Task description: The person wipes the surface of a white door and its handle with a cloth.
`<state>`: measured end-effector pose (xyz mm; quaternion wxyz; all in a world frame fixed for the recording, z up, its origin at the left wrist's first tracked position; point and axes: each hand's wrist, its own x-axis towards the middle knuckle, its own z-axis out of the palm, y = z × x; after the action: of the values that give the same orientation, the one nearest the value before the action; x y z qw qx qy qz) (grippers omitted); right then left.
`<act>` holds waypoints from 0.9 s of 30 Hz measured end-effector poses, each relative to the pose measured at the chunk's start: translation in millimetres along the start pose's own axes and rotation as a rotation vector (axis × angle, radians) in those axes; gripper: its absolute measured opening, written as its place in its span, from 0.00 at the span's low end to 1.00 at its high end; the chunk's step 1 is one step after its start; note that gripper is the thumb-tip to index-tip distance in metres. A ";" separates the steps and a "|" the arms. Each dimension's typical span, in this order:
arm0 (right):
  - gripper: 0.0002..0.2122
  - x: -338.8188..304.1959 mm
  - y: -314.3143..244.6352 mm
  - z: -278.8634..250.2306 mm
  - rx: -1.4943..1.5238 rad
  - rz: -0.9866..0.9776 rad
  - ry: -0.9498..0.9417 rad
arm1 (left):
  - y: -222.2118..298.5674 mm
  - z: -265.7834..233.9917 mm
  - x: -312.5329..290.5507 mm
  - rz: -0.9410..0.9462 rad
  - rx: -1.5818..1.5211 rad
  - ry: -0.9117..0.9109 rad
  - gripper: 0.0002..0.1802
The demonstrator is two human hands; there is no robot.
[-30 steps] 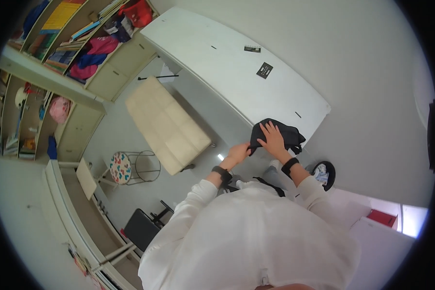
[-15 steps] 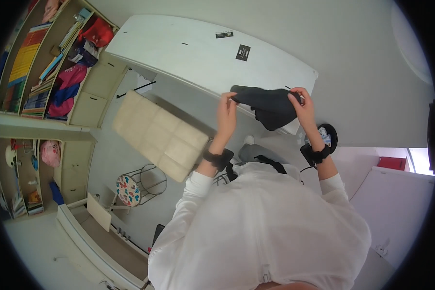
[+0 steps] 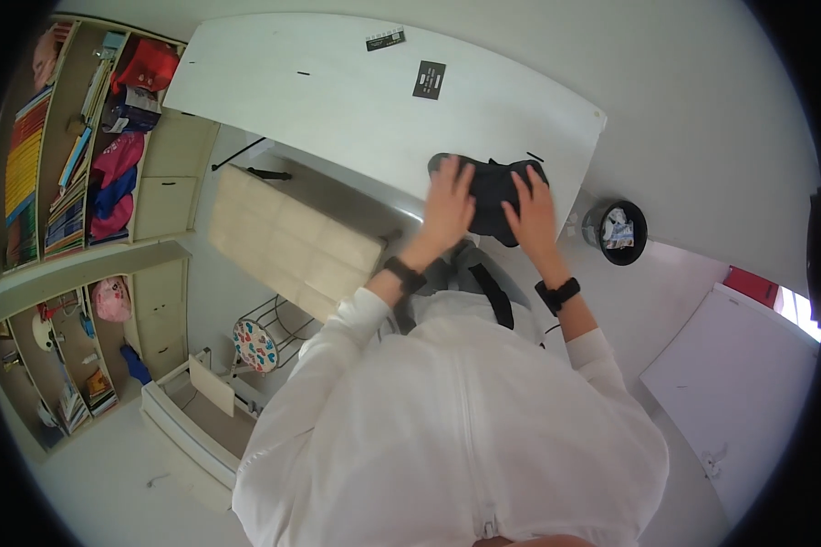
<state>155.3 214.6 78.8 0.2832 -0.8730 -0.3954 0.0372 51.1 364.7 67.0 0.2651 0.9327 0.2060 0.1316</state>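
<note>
A dark grey, soft cloth item [image 3: 493,202] lies at the near edge of the white table [image 3: 356,100], its lower part hanging over the edge. Its exact kind is hard to make out under my hands. My left hand [image 3: 449,205] rests on its left part, fingers spread and slightly blurred. On the right part lies my right hand [image 3: 534,214], fingers stretched out and apart. Both palms face down, and neither hand grips the cloth. Each wrist wears a black band.
Two dark cards, a black square one [image 3: 430,80] and a smaller one [image 3: 385,39], lie farther back on the table. A padded cream bench [image 3: 292,242] and a patterned stool [image 3: 254,345] stand at the left, before shelves. A black waste bin [image 3: 616,232] stands at the right.
The cloth has come down from the air onto the table edge. My hands have gone from pinching its two ends to lying spread on top of it, closer together.
</note>
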 end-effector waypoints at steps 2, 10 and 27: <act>0.26 -4.1 3.3 16.8 -0.007 -0.025 -0.042 | 9.2 12.6 0.9 0.263 0.014 -0.165 0.32; 0.29 4.6 -9.2 50.5 -0.188 0.040 0.043 | -17.0 18.4 11.2 0.363 0.088 -0.270 0.30; 0.29 172.8 -180.0 205.0 -0.021 -0.208 -0.046 | -242.0 -107.0 60.2 0.087 0.320 -0.138 0.30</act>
<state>93.9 527.7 29.0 0.2671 -0.8291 -0.4907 0.0233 -10.0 626.6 30.7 0.1206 0.9779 0.1649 0.0442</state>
